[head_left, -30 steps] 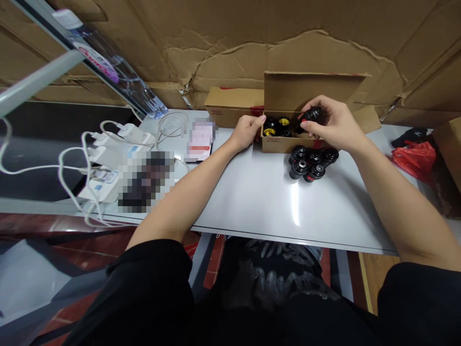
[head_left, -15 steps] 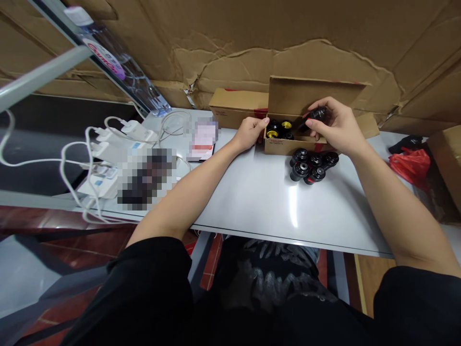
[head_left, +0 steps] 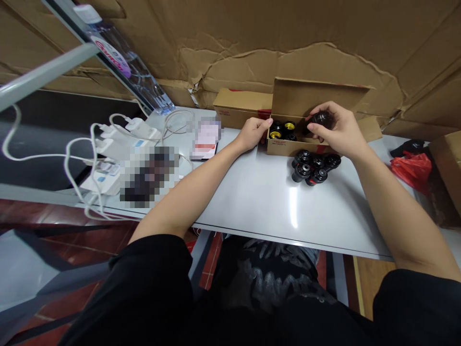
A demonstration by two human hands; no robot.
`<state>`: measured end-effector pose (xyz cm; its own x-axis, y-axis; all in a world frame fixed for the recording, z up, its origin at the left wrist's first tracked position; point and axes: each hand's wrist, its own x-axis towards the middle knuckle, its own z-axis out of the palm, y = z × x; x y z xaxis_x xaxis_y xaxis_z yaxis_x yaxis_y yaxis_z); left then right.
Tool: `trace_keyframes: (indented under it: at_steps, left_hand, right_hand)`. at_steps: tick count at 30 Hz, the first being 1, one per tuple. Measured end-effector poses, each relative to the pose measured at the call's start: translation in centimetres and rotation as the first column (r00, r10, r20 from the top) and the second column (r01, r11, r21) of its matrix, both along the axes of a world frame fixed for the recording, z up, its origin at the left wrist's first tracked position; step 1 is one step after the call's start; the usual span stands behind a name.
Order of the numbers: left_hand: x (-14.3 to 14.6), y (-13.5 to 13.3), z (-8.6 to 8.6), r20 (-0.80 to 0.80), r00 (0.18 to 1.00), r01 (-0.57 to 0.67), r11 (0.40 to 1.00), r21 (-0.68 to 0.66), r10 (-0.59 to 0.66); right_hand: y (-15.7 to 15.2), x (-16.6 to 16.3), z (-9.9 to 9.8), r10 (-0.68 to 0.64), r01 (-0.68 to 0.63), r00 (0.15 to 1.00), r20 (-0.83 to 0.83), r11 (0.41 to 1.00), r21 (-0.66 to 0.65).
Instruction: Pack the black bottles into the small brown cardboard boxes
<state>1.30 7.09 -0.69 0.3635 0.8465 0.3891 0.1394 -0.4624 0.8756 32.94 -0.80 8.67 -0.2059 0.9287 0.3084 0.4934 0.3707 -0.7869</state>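
Observation:
My left hand (head_left: 254, 133) pinches the left end of a small cardboard box (head_left: 300, 149), whose lid stands up at the back. Inside, at its left end, sit several black cylindrical parts (head_left: 277, 126), two of them showing yellow rings. Over the right side of the box, my right hand (head_left: 338, 126) has its fingers wrapped round another black cylindrical part (head_left: 321, 119); its lower end is hidden by the fingers and the box. On the table just in front of the box stands a cluster of similar black parts (head_left: 301, 172), some with red marks.
A second cardboard box (head_left: 239, 102) is behind my left hand. To the left are a phone (head_left: 205, 142), white power strips (head_left: 124, 149) with looping cables, and a water bottle (head_left: 126, 62) by the metal frame. A red plastic bag (head_left: 412, 168) lies at the right.
The view has shifted slightly. The part in my right hand appears a little more upright over the box; my left hand keeps its hold on the box end.

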Motion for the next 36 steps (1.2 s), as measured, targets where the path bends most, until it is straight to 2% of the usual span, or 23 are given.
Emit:
trace_keyframes:
  at_steps: [9,21,26,36]
  left_hand:
    - [0.1,-0.17,0.18,0.003,1.0,-0.007,1.0,0.003,0.007]
    - [0.12,0.03,-0.03,0.002,1.0,-0.009,1.0,0.019,0.009]
    - [0.14,0.14,-0.22,0.0,1.0,-0.025,1.0,0.007,0.025]
    - [0.18,-0.01,-0.07,0.013,1.0,-0.004,1.0,0.005,0.004]
  right_hand:
    - [0.19,0.23,-0.32,-0.057,0.032,0.98,0.189,0.991,0.132]
    - [-0.16,-0.03,0.07,0.02,-0.01,0.976,0.219,0.999,-0.046]
    - [-0.24,-0.06,0.07,-0.014,0.021,0.965,0.261,0.999,-0.026]
    - [0.03,0.01,-0.29,-0.003,-0.007,0.954,0.299,0.999,0.032]
